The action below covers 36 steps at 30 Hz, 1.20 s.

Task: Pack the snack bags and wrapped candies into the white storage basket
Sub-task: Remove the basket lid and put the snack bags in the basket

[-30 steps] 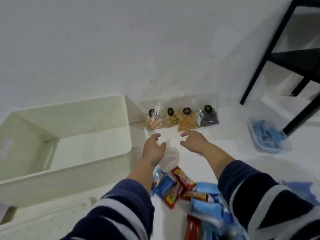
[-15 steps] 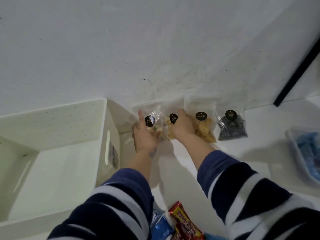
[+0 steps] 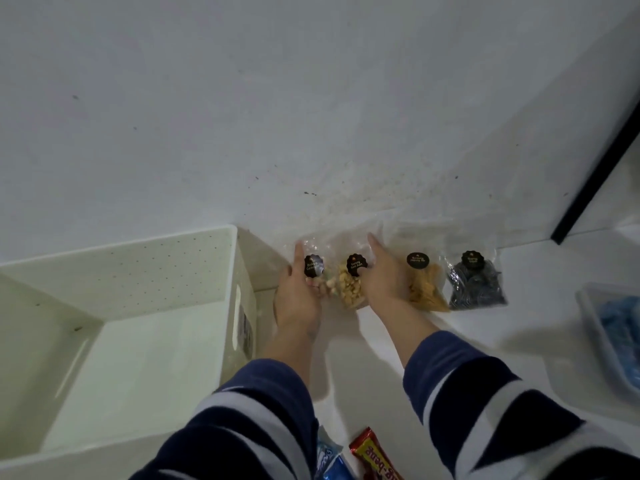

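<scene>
Left hand (image 3: 298,299) grips the leftmost snack bag (image 3: 313,268); right hand (image 3: 382,282) clasps the nut bag (image 3: 349,285) beside it; the basket (image 3: 228,306) stands just left.

My left hand (image 3: 298,299) wraps around the leftmost clear snack bag (image 3: 313,268) against the wall, and my right hand (image 3: 382,280) grips the peanut bag (image 3: 349,289) just beside it. To the right of my right hand lean the chip bag (image 3: 424,289) and the dark snack bag (image 3: 474,285); left of my left hand sits the white storage basket (image 3: 138,271).
</scene>
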### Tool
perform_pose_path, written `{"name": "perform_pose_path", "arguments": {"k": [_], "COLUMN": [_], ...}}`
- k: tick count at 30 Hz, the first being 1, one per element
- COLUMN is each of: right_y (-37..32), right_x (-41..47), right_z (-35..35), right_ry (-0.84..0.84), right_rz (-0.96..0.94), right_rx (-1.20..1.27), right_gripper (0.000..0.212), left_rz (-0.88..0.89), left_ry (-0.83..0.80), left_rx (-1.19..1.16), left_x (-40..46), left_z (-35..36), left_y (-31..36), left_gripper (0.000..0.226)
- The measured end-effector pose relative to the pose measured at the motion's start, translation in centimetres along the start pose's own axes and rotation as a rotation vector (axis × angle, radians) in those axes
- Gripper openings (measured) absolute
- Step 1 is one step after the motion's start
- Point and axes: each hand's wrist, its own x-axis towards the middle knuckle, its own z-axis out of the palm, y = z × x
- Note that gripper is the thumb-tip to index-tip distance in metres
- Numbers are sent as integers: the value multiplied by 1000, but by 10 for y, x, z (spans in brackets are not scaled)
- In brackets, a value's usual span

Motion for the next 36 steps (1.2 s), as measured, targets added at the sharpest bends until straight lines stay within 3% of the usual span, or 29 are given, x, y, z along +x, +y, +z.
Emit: {"name": "perform_pose_path", "arguments": {"k": [16,28,36], "right_y": [-122,-200,-223], "right_x": [-137,-304,-317], "right_z": [-78,26,110], "right_ry": [68,14,-35], "right_rz": [-190,-203,-153], "right_rx": [-56,16,-23], "right_gripper": [69,71,71], "left_rz": [186,178,-1], "left_ry": [29,86,49], "left_rx": [11,-15,13], "left_x": [-64,-120,-94], "left_z": [-158,-342,-389], "left_y": [60,-60,-144], "left_gripper": [81,80,81]}}
